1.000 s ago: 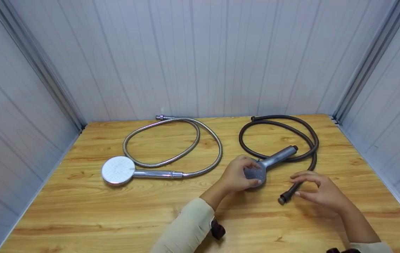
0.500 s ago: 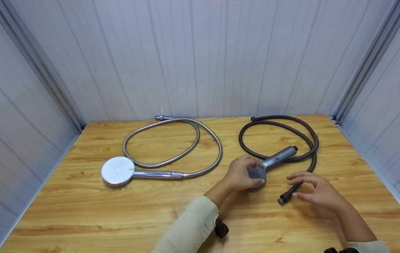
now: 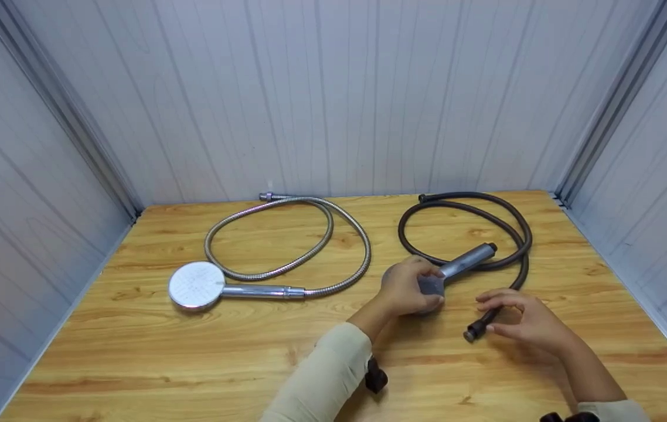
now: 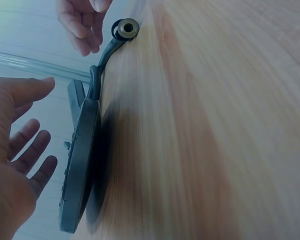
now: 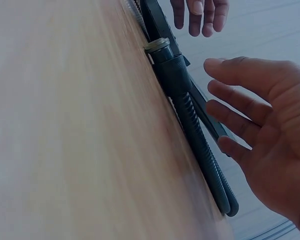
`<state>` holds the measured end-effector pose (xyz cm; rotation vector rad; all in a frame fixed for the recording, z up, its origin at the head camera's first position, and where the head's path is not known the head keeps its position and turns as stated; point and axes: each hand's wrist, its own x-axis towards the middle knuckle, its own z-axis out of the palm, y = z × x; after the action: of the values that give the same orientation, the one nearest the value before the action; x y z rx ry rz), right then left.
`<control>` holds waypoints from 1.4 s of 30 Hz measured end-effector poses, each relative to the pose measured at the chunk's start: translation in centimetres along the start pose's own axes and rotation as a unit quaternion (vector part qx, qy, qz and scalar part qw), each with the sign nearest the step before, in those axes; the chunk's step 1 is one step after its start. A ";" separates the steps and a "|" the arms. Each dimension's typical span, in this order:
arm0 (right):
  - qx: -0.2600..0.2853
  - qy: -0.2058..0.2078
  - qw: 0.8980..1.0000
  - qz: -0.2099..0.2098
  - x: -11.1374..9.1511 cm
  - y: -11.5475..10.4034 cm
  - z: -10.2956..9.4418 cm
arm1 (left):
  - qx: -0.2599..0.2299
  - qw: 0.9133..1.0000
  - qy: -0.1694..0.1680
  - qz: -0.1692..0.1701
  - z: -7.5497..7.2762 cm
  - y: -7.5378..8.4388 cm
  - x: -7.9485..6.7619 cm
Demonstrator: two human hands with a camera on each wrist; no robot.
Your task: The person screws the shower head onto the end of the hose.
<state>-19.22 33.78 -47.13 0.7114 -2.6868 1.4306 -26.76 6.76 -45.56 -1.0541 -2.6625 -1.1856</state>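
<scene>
1. My left hand (image 3: 404,288) hangs spread just above the dark gray shower head (image 3: 431,286), thumb and fingertips apart from it.
2. That shower head lies right of the tabletop's (image 3: 222,363) middle, its handle (image 3: 467,262) pointing toward the back right corner.
3. My right hand (image 3: 536,322), also spread, hovers beside the black hose (image 3: 524,268), near its connector (image 3: 474,330).
4. The black hose coils toward the back right corner.
5. 1 chrome shower head (image 3: 197,286), joined to a silver hose (image 3: 369,252), lies nearer the left edge.
</scene>
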 end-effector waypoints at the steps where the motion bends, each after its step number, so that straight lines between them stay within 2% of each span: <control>1: 0.002 -0.003 1.000 -0.001 0.0 0.1 0.0 | -0.001 1.000 -0.002 -0.002 0.1 0.0 0.1; 8: 0.020 -0.033 0.999 -0.007 0.2 0.8 0.2 | 0.033 0.999 0.005 -0.003 0.8 -0.1 0.7; 13: 0.023 -0.050 0.998 0.016 0.3 1.0 0.5 | 0.063 0.998 0.014 -0.010 1.1 0.0 1.1; 18: 0.006 -0.054 0.998 0.031 0.3 1.0 0.6 | 0.093 0.995 0.007 -0.020 1.0 0.0 1.5; 24: 0.003 -0.060 0.998 0.034 0.3 1.1 0.6 | 0.145 0.989 -0.014 -0.040 1.4 -0.2 1.9; 30: 0.003 -0.063 0.997 0.037 0.3 1.0 0.6 | 0.193 0.978 -0.055 -0.052 1.7 0.2 2.0; 33: 0.003 -0.062 0.998 0.032 0.4 1.0 0.6 | 0.200 0.976 -0.067 -0.056 1.7 0.3 2.0; 42: -0.019 -0.054 0.998 0.009 0.3 0.9 0.6 | 0.203 0.975 -0.071 -0.048 1.3 0.2 1.9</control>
<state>-19.75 33.58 -48.13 0.7855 -2.8004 1.3792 -27.80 8.85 -45.76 -0.9776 -2.9125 -0.5490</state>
